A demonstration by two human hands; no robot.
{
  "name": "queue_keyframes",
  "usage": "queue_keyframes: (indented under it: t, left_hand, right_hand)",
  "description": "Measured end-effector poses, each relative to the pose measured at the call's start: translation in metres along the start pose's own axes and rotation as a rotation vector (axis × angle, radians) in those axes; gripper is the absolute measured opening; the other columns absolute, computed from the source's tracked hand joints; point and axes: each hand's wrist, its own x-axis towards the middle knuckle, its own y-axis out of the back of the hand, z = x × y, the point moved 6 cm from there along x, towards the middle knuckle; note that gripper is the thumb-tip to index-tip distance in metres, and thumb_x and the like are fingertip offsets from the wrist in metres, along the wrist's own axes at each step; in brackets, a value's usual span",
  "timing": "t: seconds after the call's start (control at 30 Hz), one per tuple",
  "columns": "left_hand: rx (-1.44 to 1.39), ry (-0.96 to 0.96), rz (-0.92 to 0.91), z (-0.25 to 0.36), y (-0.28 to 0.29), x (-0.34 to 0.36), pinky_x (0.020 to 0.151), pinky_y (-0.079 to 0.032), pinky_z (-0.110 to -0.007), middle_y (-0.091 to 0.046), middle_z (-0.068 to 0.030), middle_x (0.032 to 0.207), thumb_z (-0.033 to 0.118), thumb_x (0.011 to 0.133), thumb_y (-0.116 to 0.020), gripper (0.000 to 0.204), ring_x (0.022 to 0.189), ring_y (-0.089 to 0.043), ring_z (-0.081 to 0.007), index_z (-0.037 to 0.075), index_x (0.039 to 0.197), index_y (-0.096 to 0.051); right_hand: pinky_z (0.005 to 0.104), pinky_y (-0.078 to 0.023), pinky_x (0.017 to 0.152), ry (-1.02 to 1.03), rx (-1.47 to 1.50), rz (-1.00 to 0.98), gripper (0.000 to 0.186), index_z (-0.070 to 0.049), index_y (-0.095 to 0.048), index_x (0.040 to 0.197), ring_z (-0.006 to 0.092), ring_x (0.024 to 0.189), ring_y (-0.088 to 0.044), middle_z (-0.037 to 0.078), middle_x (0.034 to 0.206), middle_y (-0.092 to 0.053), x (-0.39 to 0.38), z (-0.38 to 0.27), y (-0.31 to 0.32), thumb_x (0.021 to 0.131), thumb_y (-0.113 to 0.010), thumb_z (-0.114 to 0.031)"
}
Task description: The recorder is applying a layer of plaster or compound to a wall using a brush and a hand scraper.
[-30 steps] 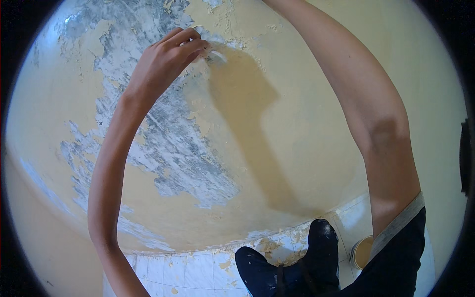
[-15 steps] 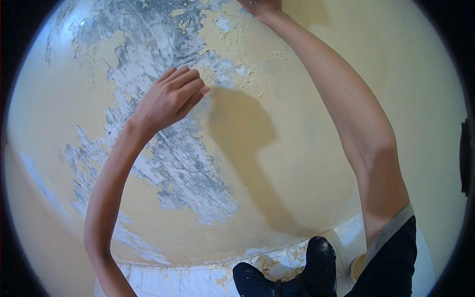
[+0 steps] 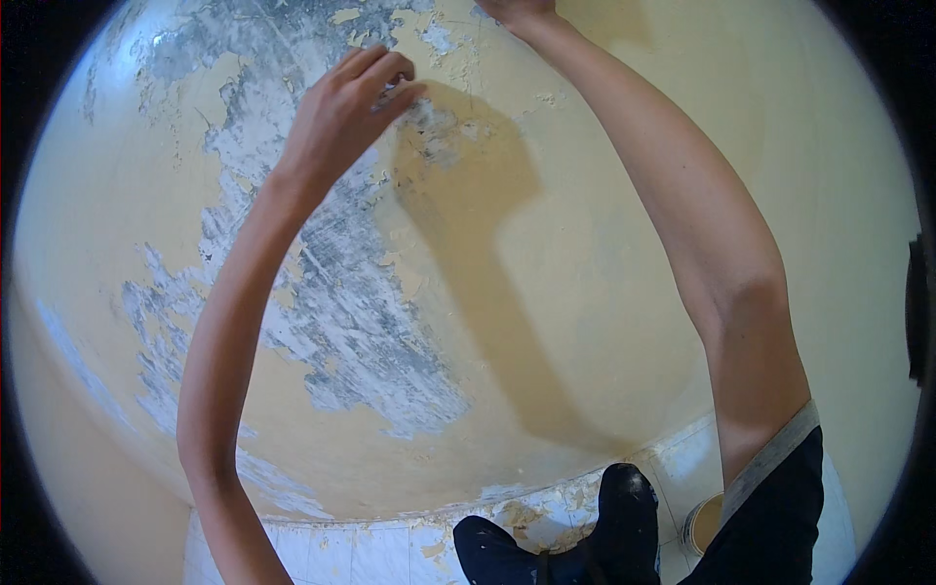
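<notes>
The wall (image 3: pixel 595 292) in front of me has pale yellow paint with a large flaked grey-white patch (image 3: pixel 370 341). My left hand (image 3: pixel 356 117) is raised to the wall near the upper middle, its fingers bent and apart, over flaking paint; I see nothing clearly held. Its shadow falls to the right. My right hand (image 3: pixel 517 12) reaches up to the top edge of the view, mostly cut off, so what it holds or touches is hidden.
Below, my dark shoes (image 3: pixel 629 497) stand on a white tiled floor (image 3: pixel 385 551) scattered with paint flakes along the wall's foot. A round container (image 3: pixel 702 526) sits beside my right leg. A dark object (image 3: pixel 914 302) shows at the far right rim.
My left hand dropped lower in the picture, then rose again since half a second ago. My right hand has entered the top edge since a second ago. The view has shifted slightly.
</notes>
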Motion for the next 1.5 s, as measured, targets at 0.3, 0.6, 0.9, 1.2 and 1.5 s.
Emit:
queue_keyframes:
  t: [0.3, 0.6, 0.9, 1.2, 1.5]
  left_hand:
    - [-0.032, 0.030, -0.013, -0.018, 0.005, -0.005, 0.083, -0.060, -0.035, -0.066, -0.0052, 0.106, 0.028, 0.092, -0.071, 0.026, 0.093, -0.068, -0.0242, 0.005, 0.104, -0.068]
    - [-0.005, 0.154, -0.151, 0.000, 0.007, -0.008, 0.083, -0.061, -0.035, -0.068, -0.0053, 0.111, 0.018, 0.093, -0.070, 0.019, 0.096, -0.071, -0.0251, 0.006, 0.108, -0.069]
    - [0.170, 0.247, -0.163, 0.013, -0.003, 0.002, 0.081, -0.059, -0.039, -0.067, -0.0120, 0.107, 0.011, 0.093, -0.067, 0.017, 0.093, -0.070, -0.0305, -0.001, 0.104, -0.066]
    - [0.605, 0.220, -0.340, 0.026, -0.019, 0.017, 0.080, -0.061, -0.035, -0.063, -0.0140, 0.107, 0.012, 0.087, -0.072, 0.024, 0.106, -0.064, -0.0268, -0.003, 0.103, -0.063]
    - [0.352, 0.149, -0.201, -0.012, 0.000, 0.023, 0.076, -0.058, -0.040, -0.065, -0.0107, 0.104, 0.017, 0.085, -0.075, 0.022, 0.097, -0.068, -0.0302, 0.003, 0.097, -0.062]
  right_hand:
    - [0.0487, -0.054, 0.052, -0.010, -0.005, -0.028, 0.033, -0.001, -0.052, 0.097, 0.0414, 0.061, -0.067, 0.024, 0.067, -0.066, 0.001, 0.002, -0.002, 0.103, -0.043, -0.032]
    - [0.0504, -0.055, 0.054, -0.026, 0.011, -0.025, 0.033, -0.001, -0.053, 0.098, 0.0424, 0.061, -0.067, 0.024, 0.066, -0.065, 0.000, 0.003, -0.002, 0.102, -0.043, -0.033]
    - [0.0508, -0.055, 0.055, -0.008, 0.033, 0.000, 0.033, -0.001, -0.054, 0.096, 0.0428, 0.062, -0.067, 0.024, 0.065, -0.065, -0.001, 0.001, 0.000, 0.102, -0.043, -0.032]
    - [0.0508, -0.055, 0.056, -0.019, 0.027, -0.011, 0.033, -0.001, -0.054, 0.096, 0.0428, 0.063, -0.067, 0.024, 0.067, -0.065, -0.001, 0.002, -0.001, 0.101, -0.044, -0.032]
    - [0.0511, -0.054, 0.056, -0.029, 0.067, -0.046, 0.032, -0.001, -0.053, 0.096, 0.0437, 0.062, -0.066, 0.024, 0.066, -0.065, -0.002, 0.001, 0.004, 0.102, -0.044, -0.031]
